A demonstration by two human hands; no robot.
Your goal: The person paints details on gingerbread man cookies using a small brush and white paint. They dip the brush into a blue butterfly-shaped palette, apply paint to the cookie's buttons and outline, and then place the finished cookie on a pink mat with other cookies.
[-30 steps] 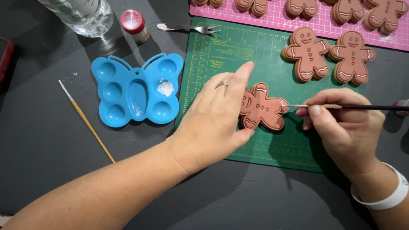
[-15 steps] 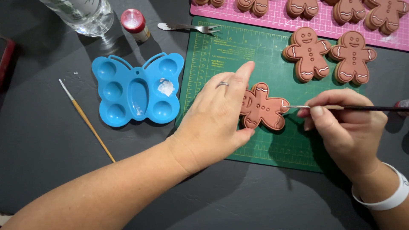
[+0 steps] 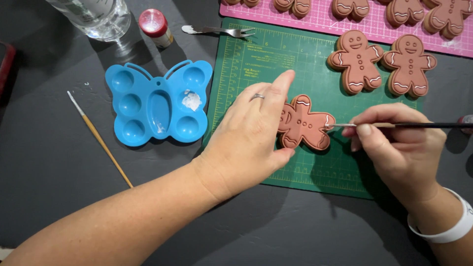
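Note:
A brown gingerbread-man figure [image 3: 306, 125] lies sideways on the green cutting mat [image 3: 256, 54]. My left hand [image 3: 251, 135] rests flat over its head end and steadies it with the fingers. My right hand [image 3: 396, 148] grips a thin dark-handled paintbrush [image 3: 419, 125], held level, its tip touching the figure's leg by a white line. Two more gingerbread figures [image 3: 355, 61] [image 3: 408, 64] with white trim lie on the mat's far right.
A blue butterfly-shaped paint palette [image 3: 157, 103] with a dab of white paint sits left of the mat. A spare wooden brush [image 3: 98, 138], a small red-capped bottle [image 3: 155, 25], a clear glass [image 3: 93, 15] and a fork [image 3: 219, 31] lie around. A pink mat [image 3: 320, 19] at the back carries several figures.
The brush tip has shifted slightly along the figure's leg. My left hand stays in place on the figure.

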